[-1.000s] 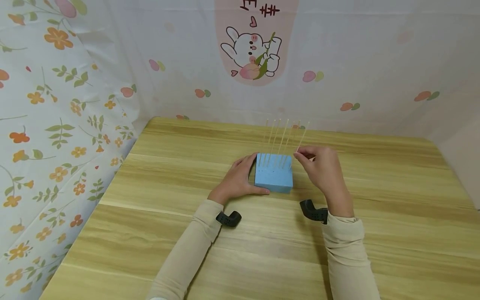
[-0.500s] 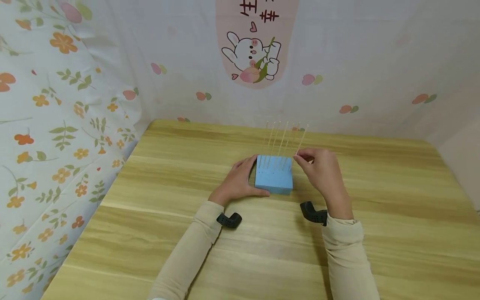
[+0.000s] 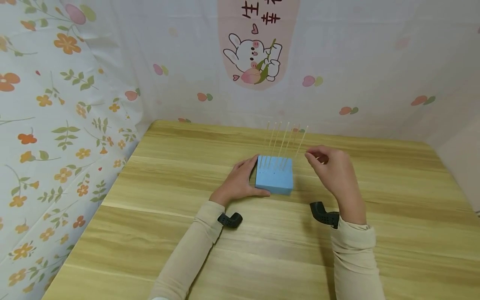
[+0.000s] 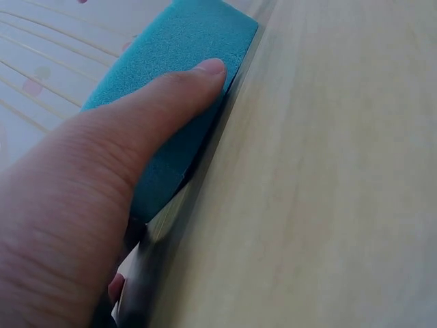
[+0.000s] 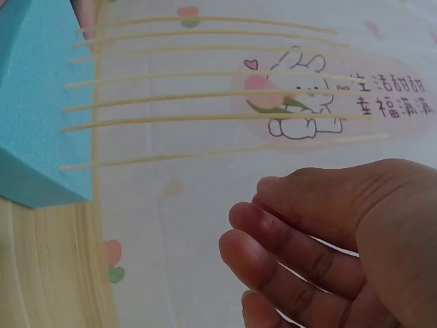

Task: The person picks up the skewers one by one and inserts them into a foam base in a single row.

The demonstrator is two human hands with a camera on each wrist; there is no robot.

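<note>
A blue foam block [image 3: 274,177] lies on the wooden table, and several thin wooden skewers [image 3: 282,143] stand up out of its top. My left hand [image 3: 240,179] grips the block from its left side, thumb along the front face and fingers round the back left corner. In the left wrist view the thumb [image 4: 184,85] presses flat on that face. My right hand [image 3: 331,171] is in the air just right of the skewers, its fingers loosely bent with nothing between them. The right wrist view has the outermost skewer [image 5: 225,154] apart from the fingertips [image 5: 242,249].
The wooden table [image 3: 262,254] stretches out around the block. A white cloth [image 3: 168,33] with a printed rabbit hangs behind it, and a flowered cloth [image 3: 56,137] hangs along the left. Black wrist-worn pieces [image 3: 324,215] jut inward from both sleeves.
My right hand has let go of the rightmost skewer and moved off to the right. That skewer stays standing in the block. My left hand keeps its grip.
</note>
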